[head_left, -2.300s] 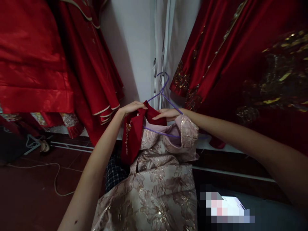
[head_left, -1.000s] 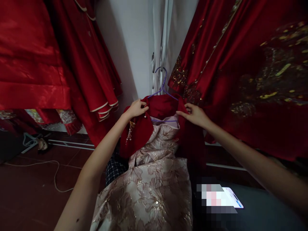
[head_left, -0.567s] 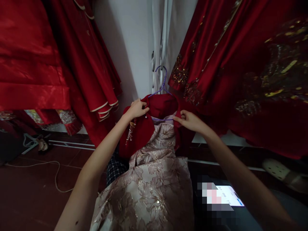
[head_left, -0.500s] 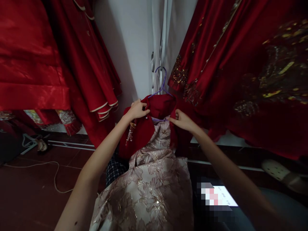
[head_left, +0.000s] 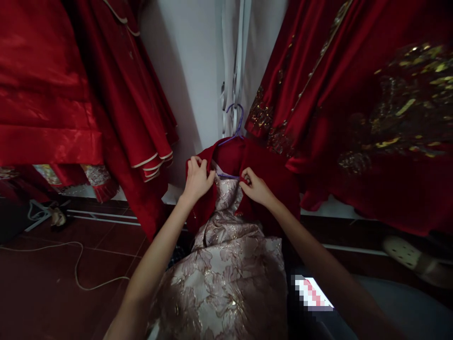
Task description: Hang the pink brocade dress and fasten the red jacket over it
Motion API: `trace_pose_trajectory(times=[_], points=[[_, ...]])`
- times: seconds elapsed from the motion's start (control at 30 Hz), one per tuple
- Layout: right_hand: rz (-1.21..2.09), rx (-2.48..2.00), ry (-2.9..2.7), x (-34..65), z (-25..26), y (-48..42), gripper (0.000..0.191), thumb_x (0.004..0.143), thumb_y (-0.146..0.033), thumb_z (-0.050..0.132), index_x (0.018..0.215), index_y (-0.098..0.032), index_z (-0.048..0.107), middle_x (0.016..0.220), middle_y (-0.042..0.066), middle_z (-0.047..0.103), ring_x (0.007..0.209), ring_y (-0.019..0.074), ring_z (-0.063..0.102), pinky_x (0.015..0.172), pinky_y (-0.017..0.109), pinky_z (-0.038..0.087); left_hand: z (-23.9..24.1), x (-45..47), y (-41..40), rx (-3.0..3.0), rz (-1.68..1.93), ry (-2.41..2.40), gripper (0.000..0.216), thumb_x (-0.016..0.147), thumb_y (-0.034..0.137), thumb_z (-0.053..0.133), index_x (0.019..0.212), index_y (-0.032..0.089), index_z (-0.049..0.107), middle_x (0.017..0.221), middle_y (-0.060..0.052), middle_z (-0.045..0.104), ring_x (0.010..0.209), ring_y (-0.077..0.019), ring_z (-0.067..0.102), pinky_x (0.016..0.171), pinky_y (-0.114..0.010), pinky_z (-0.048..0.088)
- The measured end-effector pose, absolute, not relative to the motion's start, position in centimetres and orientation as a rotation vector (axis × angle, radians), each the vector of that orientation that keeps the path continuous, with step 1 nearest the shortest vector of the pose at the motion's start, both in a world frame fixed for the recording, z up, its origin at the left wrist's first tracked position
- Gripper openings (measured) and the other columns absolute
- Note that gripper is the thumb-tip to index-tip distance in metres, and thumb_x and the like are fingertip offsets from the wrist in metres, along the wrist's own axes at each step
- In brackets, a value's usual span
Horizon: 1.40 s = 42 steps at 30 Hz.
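A dark red jacket [head_left: 271, 172] hangs on a purple wire hanger [head_left: 239, 123], over a pale floral dress [head_left: 221, 278] with a metallic sheen. My left hand [head_left: 198, 178] is closed on the jacket's left front near the shoulder, its fingers curled over the cloth. With bent fingers, my right hand [head_left: 256, 187] pinches the opposite front edge beside the neckline. Between the hands, the red lining and the hanger's lower bar show above the dress top. Both fingertips are partly hidden in the fabric.
Red garments [head_left: 138, 94] hang at left, and sequined red ones [head_left: 399, 108] at right. A white metal stand [head_left: 238, 56] rises behind the hanger. A cable [head_left: 78, 264] lies on the tiled floor. At lower right are a lit screen [head_left: 314, 293] and a pale clog [head_left: 403, 250].
My left hand has shifted slightly left and down, its back now turned more toward me. The jacket fronts sit closer together at the neck. The beaded tassel on the left front is now mostly hidden.
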State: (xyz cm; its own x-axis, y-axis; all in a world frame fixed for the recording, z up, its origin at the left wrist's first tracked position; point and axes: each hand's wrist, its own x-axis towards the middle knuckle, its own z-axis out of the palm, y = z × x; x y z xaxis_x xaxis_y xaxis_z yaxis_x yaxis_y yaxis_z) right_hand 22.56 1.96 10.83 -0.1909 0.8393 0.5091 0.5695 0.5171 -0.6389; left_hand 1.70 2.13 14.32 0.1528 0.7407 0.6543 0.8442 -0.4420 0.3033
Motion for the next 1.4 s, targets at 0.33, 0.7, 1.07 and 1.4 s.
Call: trace_pose_trajectory(times=[0.33,0.7,1.07,1.4], points=[[0.857,-0.799,-1.665,19.6,10.1,2.6,0.013,0.069,-0.019,0.045,0.080,-0.023,0.040,0.070,-0.005,0.042,0.066,0.0095,0.044,0.063,0.020,0.037,11.2,6.6,2.9,-2.695,-1.940,-1.611,0.010,0.079,0.028,0.048,0.076,0.018,0.047,0.068,0.002,0.052,0.065,-0.0106,0.048,0.067,-0.022,0.037],[0.991,-0.744,-1.444,19.8,8.3,1.5,0.018,0.075,-0.026,0.047,0.092,-0.022,0.053,0.089,0.002,0.059,0.084,0.0127,0.056,0.079,0.027,0.045,7.3,7.5,0.2,-2.215,-3.123,-1.356,0.031,0.078,0.022,0.054,0.106,0.020,0.042,0.088,-0.001,0.057,0.081,-0.0089,0.054,0.082,-0.024,0.041],[0.701,-0.778,-1.519,19.7,8.3,1.0,0.026,0.078,-0.040,0.057,0.097,-0.022,0.056,0.094,0.004,0.061,0.090,0.0151,0.059,0.084,0.031,0.048,7.9,6.9,-0.3,-2.424,-2.719,-1.427,0.008,0.076,0.021,0.055,0.081,0.015,0.052,0.077,-0.002,0.057,0.070,-0.0096,0.055,0.068,-0.022,0.044],[0.448,-0.846,-1.578,19.5,9.4,-0.5,0.022,0.081,-0.034,0.056,0.097,-0.020,0.061,0.095,0.005,0.064,0.086,0.0153,0.062,0.080,0.031,0.053,9.1,6.2,-1.8,-2.514,-2.044,-1.374,0.010,0.079,0.017,0.048,0.088,0.020,0.053,0.085,-0.002,0.060,0.078,-0.0122,0.057,0.075,-0.025,0.046]])
